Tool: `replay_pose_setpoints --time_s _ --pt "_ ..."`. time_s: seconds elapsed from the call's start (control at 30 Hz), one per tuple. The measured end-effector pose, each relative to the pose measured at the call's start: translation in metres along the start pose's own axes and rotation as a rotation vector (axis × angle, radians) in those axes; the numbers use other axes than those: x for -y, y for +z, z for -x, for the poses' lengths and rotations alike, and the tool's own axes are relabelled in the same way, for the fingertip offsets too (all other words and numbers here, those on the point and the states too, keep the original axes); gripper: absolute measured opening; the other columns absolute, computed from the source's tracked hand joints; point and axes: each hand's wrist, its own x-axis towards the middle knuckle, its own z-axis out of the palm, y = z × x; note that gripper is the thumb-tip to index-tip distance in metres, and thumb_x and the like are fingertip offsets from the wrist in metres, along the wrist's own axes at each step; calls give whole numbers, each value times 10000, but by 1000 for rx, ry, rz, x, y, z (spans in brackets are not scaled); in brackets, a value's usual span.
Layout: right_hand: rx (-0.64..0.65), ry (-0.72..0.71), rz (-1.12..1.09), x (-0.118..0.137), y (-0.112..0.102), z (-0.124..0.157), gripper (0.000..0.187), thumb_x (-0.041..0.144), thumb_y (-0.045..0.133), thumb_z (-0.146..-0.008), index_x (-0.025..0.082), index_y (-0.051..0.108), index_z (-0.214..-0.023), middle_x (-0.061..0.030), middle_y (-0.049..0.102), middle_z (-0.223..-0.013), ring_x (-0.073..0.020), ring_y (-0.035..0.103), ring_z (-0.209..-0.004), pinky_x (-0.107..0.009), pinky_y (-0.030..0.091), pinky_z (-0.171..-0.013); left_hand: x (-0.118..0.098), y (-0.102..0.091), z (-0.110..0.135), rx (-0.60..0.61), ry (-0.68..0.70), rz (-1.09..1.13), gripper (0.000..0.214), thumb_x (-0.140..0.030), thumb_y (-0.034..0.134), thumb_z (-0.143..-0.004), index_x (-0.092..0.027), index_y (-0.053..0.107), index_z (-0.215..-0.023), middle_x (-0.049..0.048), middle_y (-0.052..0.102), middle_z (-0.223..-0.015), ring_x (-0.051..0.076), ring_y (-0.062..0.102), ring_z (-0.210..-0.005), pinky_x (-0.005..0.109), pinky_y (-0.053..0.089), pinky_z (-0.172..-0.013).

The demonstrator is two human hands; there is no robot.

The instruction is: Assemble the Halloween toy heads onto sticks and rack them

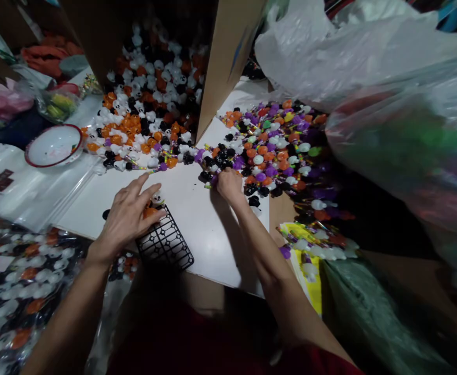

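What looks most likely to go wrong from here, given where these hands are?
The right hand is down in the loose pile of small black, purple and orange toys, so it might scatter pieces across the white board. The black plastic grid under the left hand sits at the board's edge, so a nudge might push it off.

Dim scene, with glare on the white tabletop and the plastic bag blurred.
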Motion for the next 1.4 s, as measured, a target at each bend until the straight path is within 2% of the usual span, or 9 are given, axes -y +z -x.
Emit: replay_pose_setpoints --time_s 0.17,0.3,0.43,0.63,0.83,0.97,1.17,1.3,1.4 --pt "-170 -320 -55 6 -5 38 210 159 439 -915 121 611 -1029 -148 613 -1037 -257 507 -950 -363 338 -885 -7 16 -19 159 -8 -15 415 -377 389 -970 -165 580 -1270 149 585 -1333 299 545 -1239 480 409 -1042" --pt "-80 -367 -214 18 12 76 166 278 466 -944 173 592 -915 -64 627 -842 -208 511 -790 -321 340 -801 -6 20 -16 155 -9 -11 402 -366 371 -974 -163 606 -1230 124 623 -1280 270 581 -1187 449 423 -1027" --pt "-28 -330 -256 26 30 102 103 194 505 -903 186 605 -927 -59 648 -846 -212 513 -820 -322 324 -781 -3 19 -14 134 -8 5 404 -371 357 -980 -174 599 -1237 102 626 -1269 247 582 -1180 430 417 -1037" --pt "7 -299 -250 31 30 111 191 160 548 -854 187 637 -1021 -89 642 -953 -241 500 -897 -330 346 -776 -2 21 -17 142 5 7 412 -363 343 -981 -165 599 -1237 114 632 -1248 256 600 -1142 441 444 -1002" --pt "-10 -268 -207 42 28 120 164 163 513 -885 178 635 -993 -106 612 -942 -252 484 -896 -347 349 -753 -2 21 -17 135 7 35 417 -340 333 -982 -143 605 -1229 117 634 -1237 252 596 -1140 429 432 -1009" --pt "72 -261 -212 46 28 121 146 153 498 -900 177 606 -995 -102 615 -970 -234 509 -890 -323 357 -721 -2 21 -18 148 0 45 422 -331 316 -987 -139 605 -1228 118 631 -1237 253 593 -1141 431 432 -1007" --pt "194 -352 -465 17 23 130 296 227 596 -869 205 555 -1161 -68 635 -1038 -208 555 -932 -310 411 -795 -1 20 -17 148 1 46 407 -348 333 -983 -171 608 -1225 108 642 -1209 245 604 -1114 418 432 -1004" --pt "112 -332 -508 2 25 140 182 285 546 -912 191 627 -1045 -106 618 -1072 -235 547 -1013 -347 434 -852 0 21 -15 142 -7 52 407 -346 326 -983 -170 602 -1226 100 643 -1206 238 600 -1118 416 428 -1008" --pt "82 -339 -541 15 23 137 192 296 479 -957 194 641 -977 -87 642 -970 -211 573 -921 -326 440 -817 1 21 -16 144 -5 73 415 -341 312 -988 -169 604 -1226 97 643 -1212 236 598 -1123 415 431 -1009"
